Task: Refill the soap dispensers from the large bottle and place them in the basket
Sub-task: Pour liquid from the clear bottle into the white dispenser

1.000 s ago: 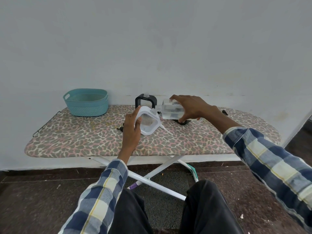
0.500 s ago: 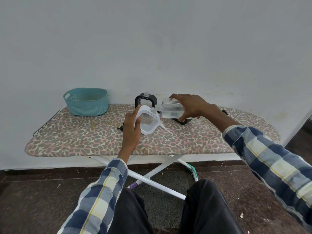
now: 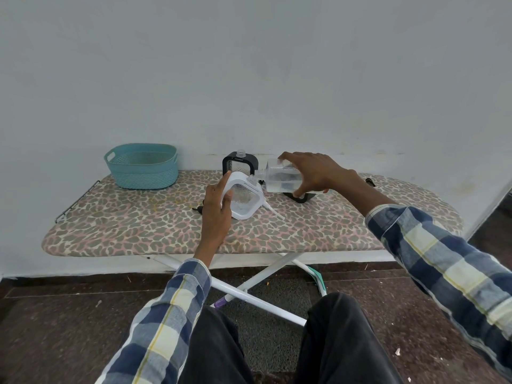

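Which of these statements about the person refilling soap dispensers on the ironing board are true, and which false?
1. The right hand holds the clear bottle tipped on its side. True.
2. The left hand grips the black dispenser. False: it holds the white dispenser.
3. The basket holds a dispenser. False: none shows inside it.
4. The black dispenser stands behind the white one. True.

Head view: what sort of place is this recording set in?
Probably a room in a home, used as a makeshift work spot: a leopard-print ironing board serves as the table, against a bare painted wall, over a dark stone floor.
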